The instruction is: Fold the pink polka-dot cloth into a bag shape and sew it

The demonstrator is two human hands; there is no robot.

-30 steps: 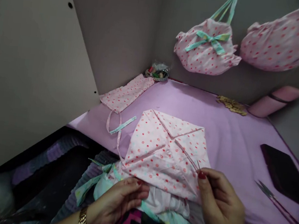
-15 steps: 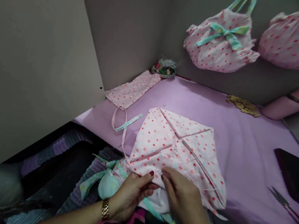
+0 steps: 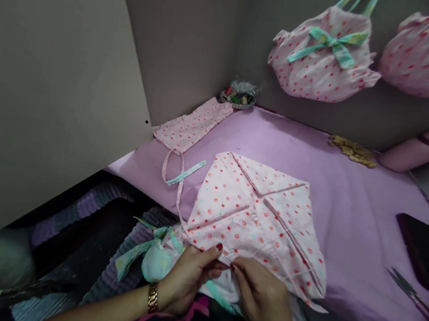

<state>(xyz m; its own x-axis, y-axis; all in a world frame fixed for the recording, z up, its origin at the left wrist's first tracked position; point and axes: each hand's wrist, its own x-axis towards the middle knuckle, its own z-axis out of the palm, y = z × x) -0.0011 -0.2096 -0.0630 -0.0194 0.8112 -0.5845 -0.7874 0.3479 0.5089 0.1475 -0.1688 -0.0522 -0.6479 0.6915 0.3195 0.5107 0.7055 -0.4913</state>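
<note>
A pink fabric piece (image 3: 231,212) with small red flower prints lies over the table's near edge, its flaps folded toward the middle. My left hand (image 3: 194,278), with a gold watch at the wrist, pinches its near edge between thumb and fingers. Right beside it, my right hand (image 3: 263,291) is closed in a pinch at the same edge. A thin pale sliver between the fingertips looks like a sewing needle, mostly hidden. Below the hands hang white cloth and a mint-green strip (image 3: 221,298). A mint-green bundle with a bow (image 3: 157,263) sits left of my left hand.
A purple cloth (image 3: 287,143) covers the table. Scissors (image 3: 410,289) and a dark flat object (image 3: 424,254) lie at the right. Farther back are a folded printed piece (image 3: 195,127), a small basket (image 3: 242,105) and a pink cylinder (image 3: 421,152). Printed bags (image 3: 322,80) hang on the wall.
My right hand has come slightly down and its fingertips are now at the fabric's edge, where the thin sliver shows less. The left hand keeps its pinch. The whole view shifts slightly.
</note>
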